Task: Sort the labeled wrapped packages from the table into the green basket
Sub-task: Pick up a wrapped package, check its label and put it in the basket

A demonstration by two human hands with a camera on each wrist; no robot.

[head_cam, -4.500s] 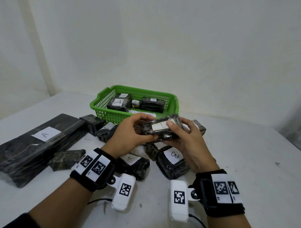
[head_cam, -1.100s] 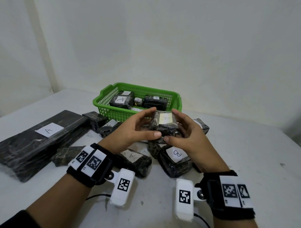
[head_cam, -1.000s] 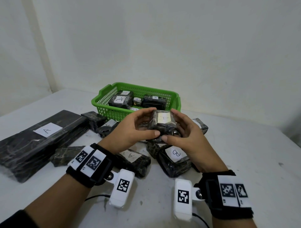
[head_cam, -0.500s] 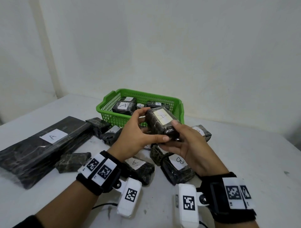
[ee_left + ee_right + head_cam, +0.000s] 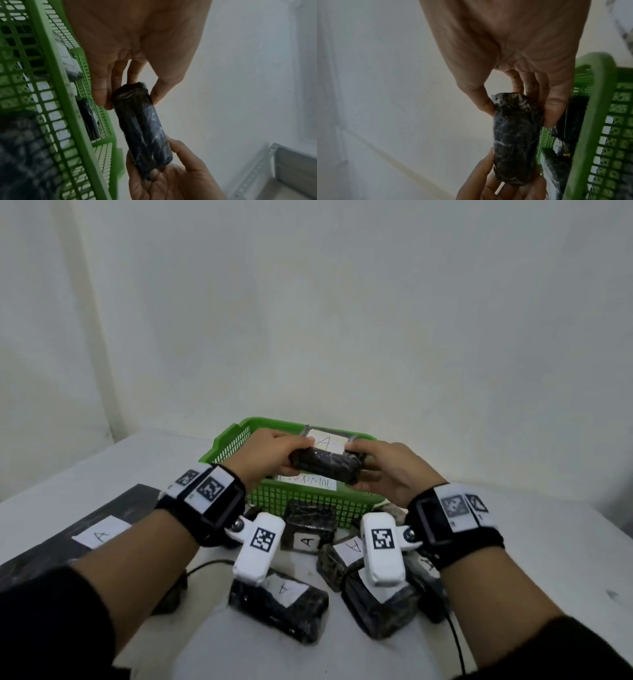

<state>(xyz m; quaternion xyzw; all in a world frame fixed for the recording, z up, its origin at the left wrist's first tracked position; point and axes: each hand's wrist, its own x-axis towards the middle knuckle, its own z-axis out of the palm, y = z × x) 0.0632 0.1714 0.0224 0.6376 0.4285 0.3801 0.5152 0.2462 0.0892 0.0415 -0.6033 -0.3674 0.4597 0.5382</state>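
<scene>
A black wrapped package [image 5: 325, 462] with a white label marked A is held level over the green basket [image 5: 308, 505]. My left hand [image 5: 274, 451] pinches its left end and my right hand [image 5: 383, 470] pinches its right end. The left wrist view has this package [image 5: 142, 129] between thumb and fingers beside the basket [image 5: 56, 108]. In the right wrist view the package [image 5: 515, 139] hangs just left of the basket [image 5: 597, 121]. Other wrapped packages lie inside the basket, mostly hidden behind the hands.
Several wrapped packages marked A lie on the white table in front of the basket, such as one [image 5: 279, 604] near my left wrist and one [image 5: 308, 527] against the basket wall. A long black package [image 5: 85, 539] lies at the left. A cable [image 5: 457, 642] runs at the right.
Both hands have carried the package forward and turned it level, from above the pile on the table to over the basket. The head view has moved closer.
</scene>
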